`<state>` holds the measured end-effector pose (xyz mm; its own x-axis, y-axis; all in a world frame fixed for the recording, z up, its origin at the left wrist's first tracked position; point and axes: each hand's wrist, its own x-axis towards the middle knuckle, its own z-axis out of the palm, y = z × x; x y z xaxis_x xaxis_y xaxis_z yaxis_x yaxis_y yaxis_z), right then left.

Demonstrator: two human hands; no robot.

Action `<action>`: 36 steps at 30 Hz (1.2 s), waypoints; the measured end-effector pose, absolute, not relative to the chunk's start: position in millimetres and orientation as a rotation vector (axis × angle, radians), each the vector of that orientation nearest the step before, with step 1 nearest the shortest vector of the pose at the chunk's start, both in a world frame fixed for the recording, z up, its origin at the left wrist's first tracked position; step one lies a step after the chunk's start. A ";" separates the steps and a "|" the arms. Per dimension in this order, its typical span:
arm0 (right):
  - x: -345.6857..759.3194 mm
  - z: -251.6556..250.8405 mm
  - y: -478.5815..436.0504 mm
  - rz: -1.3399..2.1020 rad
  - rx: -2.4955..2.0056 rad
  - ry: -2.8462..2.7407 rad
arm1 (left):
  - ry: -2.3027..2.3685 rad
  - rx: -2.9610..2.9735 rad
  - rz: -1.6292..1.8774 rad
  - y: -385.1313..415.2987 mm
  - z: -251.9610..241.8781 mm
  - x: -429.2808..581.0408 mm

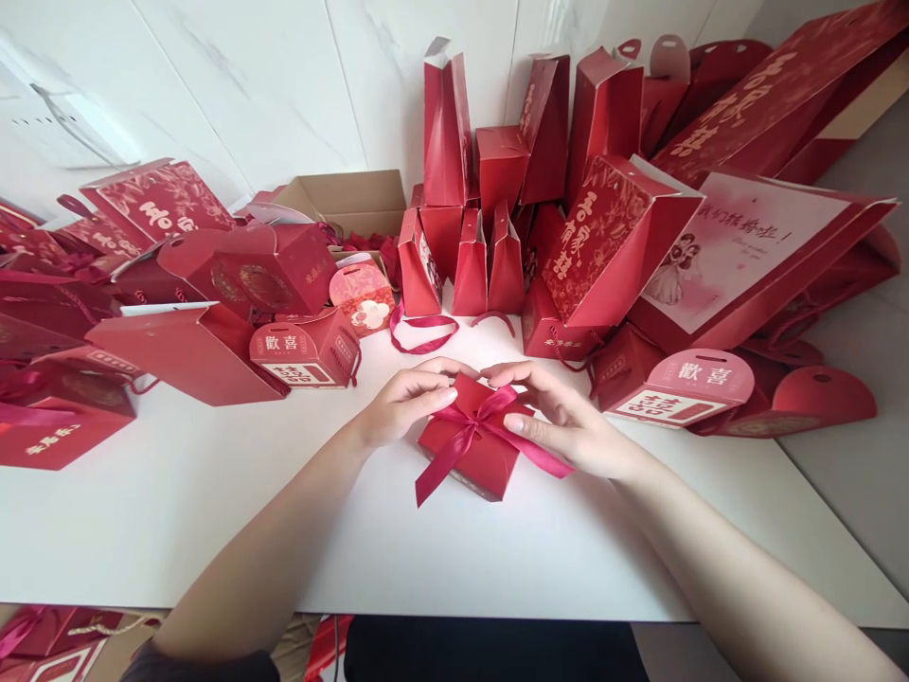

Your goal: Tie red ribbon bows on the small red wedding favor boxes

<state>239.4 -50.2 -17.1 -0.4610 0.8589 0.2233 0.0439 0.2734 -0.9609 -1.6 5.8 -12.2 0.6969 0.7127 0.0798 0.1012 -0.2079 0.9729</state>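
Head view: we see left hand and right hand loosely open around a red box, central on the worktop, one corner toward the front edge; its long axis is unclear.

My left sleeve, at the lower left of the frame, is dark, nearly black cloth, ending high enough to leave my left forearm bare. My right forearm, lower right, is bare too. My fingers are slim. Black cloth, apparently my clothing, shows at bottom middle.
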 end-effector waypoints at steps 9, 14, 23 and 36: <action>239.0 -20.2 -47.4 1.238 -0.868 -1.728 | 0.642 1.920 0.776 4.0 -15.2 0.1; 237.4 -19.4 -49.5 1.186 -0.884 -1.740 | 0.663 1.920 0.761 2.7 -14.8 0.8; 237.3 -15.6 -50.2 1.171 -0.881 -1.803 | 0.623 1.930 0.710 -0.9 -7.5 2.4; 243.1 -9.7 -53.8 1.051 -0.993 -1.907 | 0.860 2.118 0.706 -9.4 3.0 5.6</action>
<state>243.1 -53.8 -9.7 -0.4345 0.8717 0.2267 0.2742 0.3678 -0.8886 5.6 -9.4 3.0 0.6252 0.7524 0.2074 0.3506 -0.5082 0.7866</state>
